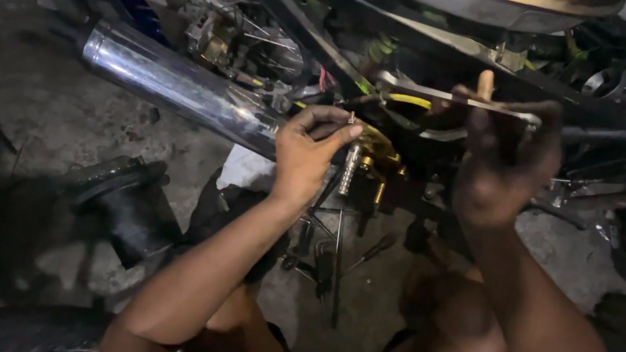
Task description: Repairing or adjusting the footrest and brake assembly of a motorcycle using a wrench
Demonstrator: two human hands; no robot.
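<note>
- Left hand (307,152) is pinching a small screw (351,117) between thumb and forefinger tips, other fingers curled loosely.
- Screw is sitting just above the gold fitting (371,150), beside the exhaust pipe (177,85).
- Right hand (505,160) is closing fully around a thin metal rod (459,100), which is extending past its fingers toward the left hand.
- Risk: the fingertip grip is slight; the screw could slip and drop among the tools (330,254) on the floor below the fingers.
</note>
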